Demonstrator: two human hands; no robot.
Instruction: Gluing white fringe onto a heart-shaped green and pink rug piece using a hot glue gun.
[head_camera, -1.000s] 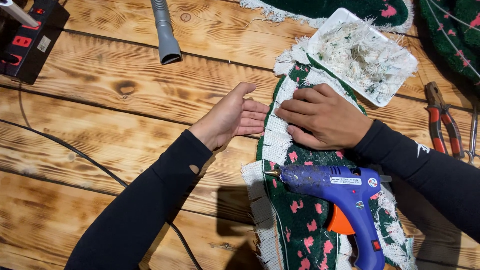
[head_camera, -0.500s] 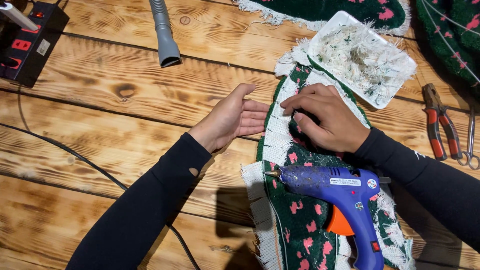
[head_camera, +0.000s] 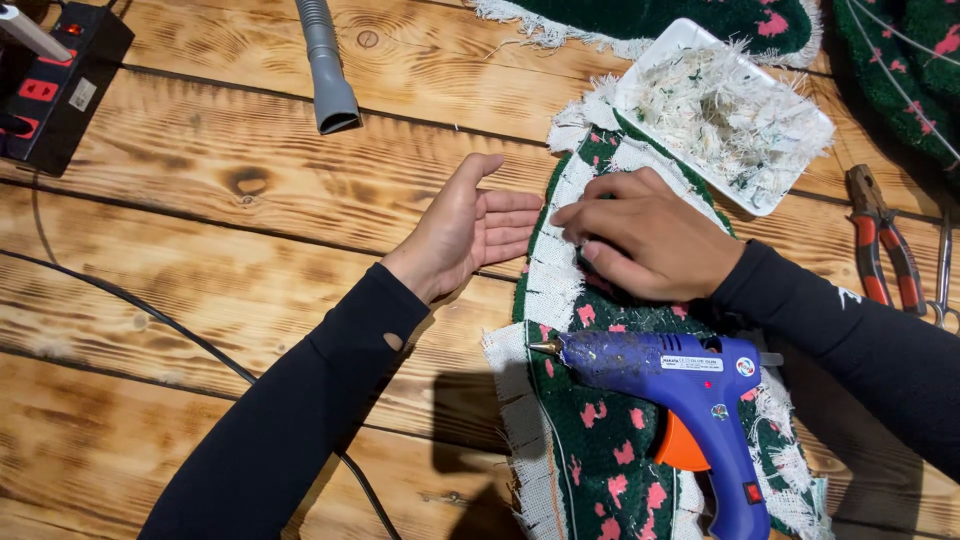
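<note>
The wooden table (head_camera: 200, 230) fills the view, its scorched planks running from nine to three o'clock. On it, from centre down to six o'clock, lies the green tufted rug piece (head_camera: 600, 470) with pink flecks, its white backing cloth folded over along the edge. It lies flat, pile side partly up, so that the hem can be pressed down against it.

At twelve to two o'clock are more green tufted pieces (head_camera: 660, 20), pushed back out of the working space, and on them a white tray (head_camera: 640, 85) of trimmed white and green threads, near enough to take scraps.

The blue glue gun (head_camera: 690, 385) rests on the rug piece at five o'clock, nozzle pointing to nine o'clock and close to the hem, apparently set down within easy reach.

The right hand (head_camera: 645, 235) lies palm down on the folded white edge, fingers spread and flat; its grip holds nothing but presses the cloth. The left hand (head_camera: 465, 230) is wide open, palm turned toward three o'clock, fingertips just beside the hem, touching or nearly so.

A black power strip (head_camera: 55, 90) sits at ten o'clock, a grey hose nozzle (head_camera: 325, 70) at eleven, red-handled pliers (head_camera: 880, 250) at three.
</note>
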